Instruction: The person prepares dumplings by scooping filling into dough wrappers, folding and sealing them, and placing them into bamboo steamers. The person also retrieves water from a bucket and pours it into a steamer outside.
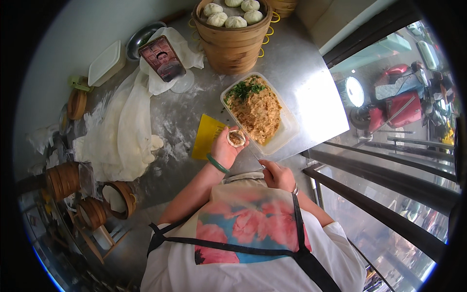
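A round dough wrapper with minced filling (236,138) rests in my left hand (225,146), cupped by the fingers and thumb. My right hand (279,176) grips the handle of a thin metal tool (255,155), perhaps a filling spatula; its tip points towards the wrapper. Just beyond both hands lies a translucent plastic tub (290,126) of minced filling (261,113), with chopped green herbs (243,89) heaped at its far end. Partly behind my left hand is a yellow dough scraper (204,137), flat on the steel worktop (175,109).
A bamboo steamer stack (233,47) holding several pleated buns (235,22) stands at the back. White cloth (120,135) covers dough (157,142) at left. A phone (162,58) leans near a metal bowl (136,40). The worktop's right edge borders a window.
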Demonstrator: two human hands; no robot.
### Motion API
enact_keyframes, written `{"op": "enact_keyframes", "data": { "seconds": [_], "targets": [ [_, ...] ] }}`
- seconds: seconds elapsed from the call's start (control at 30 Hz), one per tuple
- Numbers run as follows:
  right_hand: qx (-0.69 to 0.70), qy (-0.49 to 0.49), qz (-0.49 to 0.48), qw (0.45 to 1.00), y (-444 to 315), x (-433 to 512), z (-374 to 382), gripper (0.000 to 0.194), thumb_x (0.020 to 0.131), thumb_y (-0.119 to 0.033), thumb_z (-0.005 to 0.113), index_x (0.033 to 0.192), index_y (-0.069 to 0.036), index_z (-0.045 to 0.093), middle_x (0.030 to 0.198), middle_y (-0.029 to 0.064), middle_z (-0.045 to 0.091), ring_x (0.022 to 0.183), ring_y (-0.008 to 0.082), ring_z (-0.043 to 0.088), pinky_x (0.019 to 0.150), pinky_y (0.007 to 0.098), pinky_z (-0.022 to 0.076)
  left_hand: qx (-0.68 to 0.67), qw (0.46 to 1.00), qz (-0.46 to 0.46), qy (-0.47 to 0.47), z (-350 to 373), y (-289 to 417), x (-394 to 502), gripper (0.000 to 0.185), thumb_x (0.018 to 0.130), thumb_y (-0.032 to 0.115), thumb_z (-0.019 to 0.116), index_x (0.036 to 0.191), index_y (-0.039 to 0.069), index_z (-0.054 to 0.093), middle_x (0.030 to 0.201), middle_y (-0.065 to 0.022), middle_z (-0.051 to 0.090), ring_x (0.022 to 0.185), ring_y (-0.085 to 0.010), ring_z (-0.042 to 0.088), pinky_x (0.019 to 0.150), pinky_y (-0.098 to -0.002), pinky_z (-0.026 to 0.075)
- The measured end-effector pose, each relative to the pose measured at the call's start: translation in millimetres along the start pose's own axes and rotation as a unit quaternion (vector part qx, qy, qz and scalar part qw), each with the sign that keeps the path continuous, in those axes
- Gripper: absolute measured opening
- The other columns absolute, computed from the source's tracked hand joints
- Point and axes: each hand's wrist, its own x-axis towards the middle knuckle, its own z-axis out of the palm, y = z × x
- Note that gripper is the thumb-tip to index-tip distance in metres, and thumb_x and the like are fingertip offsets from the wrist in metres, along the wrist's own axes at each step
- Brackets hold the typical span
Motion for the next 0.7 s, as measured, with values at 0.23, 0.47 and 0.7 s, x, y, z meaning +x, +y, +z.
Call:
{"op": "enact_keyframes", "data": {
  "seconds": [0.23, 0.47, 0.7],
  "targets": [
    [-0.085, -0.05, -0.056, 0.994, 0, 5, -1, 0.037, 0.071, 0.0, 0.06, 0.106, -0.009, 0.061, 0.069, 0.0075, 0.056, 0.053, 0.0261, 0.057, 0.045, 0.0367, 0.0452, -0.061, 0.998, 0.016, 0.028, 6, 9, -14, 0.034, 0.098, 0.035, 0.035, 0.104, 0.005, 0.051, 0.1, -0.0134, 0.057, 0.093, -0.033, 0.059, 0.082, -0.0433, 0.05],
    [0.05, -0.035, 0.023, 0.998, -4, 9, -2, 0.031, 0.075, -0.001, 0.058, 0.106, -0.009, 0.061, 0.072, 0.0113, 0.061, 0.06, 0.029, 0.06, 0.052, 0.0361, 0.048, -0.033, 0.997, 0.047, -0.057, 1, 16, -23, 0.039, 0.099, 0.036, 0.032, 0.109, 0.003, 0.051, 0.108, -0.0168, 0.056, 0.101, -0.0347, 0.056, 0.088, -0.0441, 0.048],
    [0.107, -0.065, 0.092, 0.988, -10, 8, -7, 0.03, 0.076, -0.001, 0.059, 0.105, -0.008, 0.061, 0.07, 0.0133, 0.06, 0.061, 0.0279, 0.061, 0.055, 0.0365, 0.0481, -0.019, 0.997, 0.06, -0.052, 6, 17, -27, 0.039, 0.099, 0.036, 0.033, 0.111, 0.004, 0.05, 0.11, -0.0163, 0.056, 0.101, -0.0334, 0.057, 0.085, -0.0428, 0.049]
  ]
}}
